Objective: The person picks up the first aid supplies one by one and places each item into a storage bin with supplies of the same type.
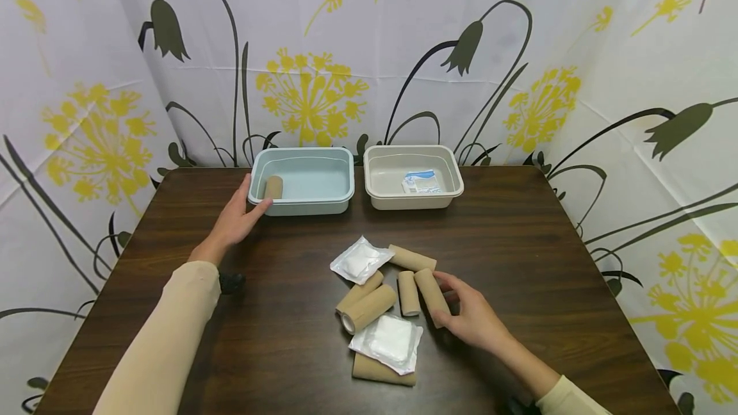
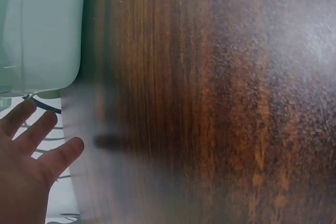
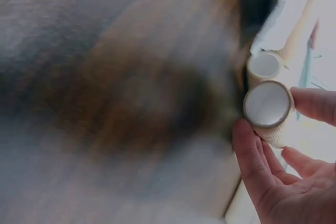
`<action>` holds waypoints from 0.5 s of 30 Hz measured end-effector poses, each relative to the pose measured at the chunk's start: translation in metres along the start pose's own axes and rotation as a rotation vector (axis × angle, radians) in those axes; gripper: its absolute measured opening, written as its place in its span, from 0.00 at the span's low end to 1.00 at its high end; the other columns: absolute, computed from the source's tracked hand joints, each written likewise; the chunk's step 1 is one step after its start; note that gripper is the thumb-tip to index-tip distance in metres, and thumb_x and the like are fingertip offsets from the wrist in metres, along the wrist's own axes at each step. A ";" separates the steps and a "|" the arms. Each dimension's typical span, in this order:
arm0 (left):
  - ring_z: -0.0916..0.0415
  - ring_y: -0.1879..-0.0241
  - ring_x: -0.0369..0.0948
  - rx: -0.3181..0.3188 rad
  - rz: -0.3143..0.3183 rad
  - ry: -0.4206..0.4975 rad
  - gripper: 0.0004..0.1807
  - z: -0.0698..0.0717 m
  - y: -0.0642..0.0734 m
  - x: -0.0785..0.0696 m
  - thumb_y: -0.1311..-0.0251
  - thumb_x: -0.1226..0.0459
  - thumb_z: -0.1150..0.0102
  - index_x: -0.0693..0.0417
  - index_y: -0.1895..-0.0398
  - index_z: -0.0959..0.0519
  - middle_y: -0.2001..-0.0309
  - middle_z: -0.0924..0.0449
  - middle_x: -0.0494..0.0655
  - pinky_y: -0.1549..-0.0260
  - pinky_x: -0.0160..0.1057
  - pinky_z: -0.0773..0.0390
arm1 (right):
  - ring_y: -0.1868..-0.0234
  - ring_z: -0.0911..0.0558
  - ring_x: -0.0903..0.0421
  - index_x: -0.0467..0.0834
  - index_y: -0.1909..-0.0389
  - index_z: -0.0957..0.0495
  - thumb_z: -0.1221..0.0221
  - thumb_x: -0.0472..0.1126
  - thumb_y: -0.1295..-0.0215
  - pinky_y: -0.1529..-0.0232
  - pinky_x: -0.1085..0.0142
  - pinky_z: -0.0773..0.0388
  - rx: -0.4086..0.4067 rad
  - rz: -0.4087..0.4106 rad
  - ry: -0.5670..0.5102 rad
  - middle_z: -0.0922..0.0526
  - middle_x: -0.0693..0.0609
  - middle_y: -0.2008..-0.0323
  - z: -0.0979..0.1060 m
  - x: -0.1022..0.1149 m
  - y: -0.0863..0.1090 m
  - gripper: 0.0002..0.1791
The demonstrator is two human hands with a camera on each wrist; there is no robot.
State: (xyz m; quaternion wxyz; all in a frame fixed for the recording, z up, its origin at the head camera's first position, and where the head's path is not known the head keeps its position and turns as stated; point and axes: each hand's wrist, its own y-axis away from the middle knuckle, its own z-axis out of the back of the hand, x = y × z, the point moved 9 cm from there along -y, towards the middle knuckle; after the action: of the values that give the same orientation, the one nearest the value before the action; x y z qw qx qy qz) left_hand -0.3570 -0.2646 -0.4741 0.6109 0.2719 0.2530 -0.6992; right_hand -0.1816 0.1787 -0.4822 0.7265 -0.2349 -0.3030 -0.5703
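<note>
My right hand (image 1: 473, 316) grips a tan bandage roll (image 1: 432, 296), thumb and fingers on either side of it; the right wrist view shows the round end of this bandage roll (image 3: 268, 104) between the fingers. Close by lie several more tan rolls, among them a short one (image 1: 409, 293) and one with its end toward me (image 1: 369, 309). Two white packets, an upper one (image 1: 360, 260) and a lower one (image 1: 389, 341), rest among the rolls. My left hand (image 1: 233, 219) lies with extended fingers against the left end of the light blue tray (image 1: 302, 208).
A tan roll (image 1: 273, 187) stands inside the blue tray at its left. To the right is a beige tray (image 1: 412, 202) containing a white and blue packet (image 1: 421, 182). Both trays sit at the back edge of the dark wooden table (image 1: 277, 344), before a flowered curtain (image 1: 357, 95).
</note>
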 end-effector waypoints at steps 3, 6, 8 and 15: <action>0.68 0.26 0.54 0.010 0.006 -0.001 0.49 -0.001 0.000 0.001 0.34 0.39 0.57 0.46 0.25 0.74 0.24 0.72 0.49 0.34 0.64 0.59 | 0.58 0.19 0.54 0.48 0.34 0.33 0.33 0.36 0.48 0.61 0.55 0.23 0.009 -0.005 -0.033 0.21 0.50 0.51 0.005 0.003 -0.003 0.38; 0.69 0.26 0.54 0.020 0.007 -0.002 0.49 -0.003 0.000 0.002 0.34 0.39 0.57 0.45 0.25 0.75 0.24 0.74 0.48 0.34 0.64 0.59 | 0.59 0.19 0.54 0.49 0.34 0.33 0.33 0.36 0.48 0.62 0.56 0.22 0.004 0.004 -0.066 0.21 0.50 0.51 0.011 0.008 -0.009 0.38; 0.69 0.26 0.54 0.027 0.005 -0.005 0.50 -0.004 -0.001 0.002 0.34 0.39 0.57 0.45 0.25 0.76 0.24 0.74 0.48 0.34 0.64 0.59 | 0.59 0.18 0.53 0.49 0.34 0.33 0.34 0.35 0.48 0.63 0.56 0.22 0.000 0.033 -0.097 0.21 0.48 0.52 0.014 0.015 -0.015 0.38; 0.69 0.25 0.52 0.021 -0.025 0.023 0.50 -0.007 -0.001 -0.003 0.33 0.41 0.56 0.44 0.26 0.76 0.24 0.75 0.47 0.33 0.62 0.59 | 0.59 0.19 0.49 0.48 0.34 0.34 0.33 0.35 0.45 0.68 0.59 0.19 0.042 0.059 -0.300 0.22 0.42 0.50 0.013 0.042 -0.045 0.37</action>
State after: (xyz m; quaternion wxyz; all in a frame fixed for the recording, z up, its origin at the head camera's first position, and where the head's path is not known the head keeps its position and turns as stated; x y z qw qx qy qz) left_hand -0.3576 -0.2575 -0.4765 0.5962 0.2830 0.2561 -0.7063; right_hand -0.2208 0.1477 -0.4439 0.6941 -0.3108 -0.4132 -0.5009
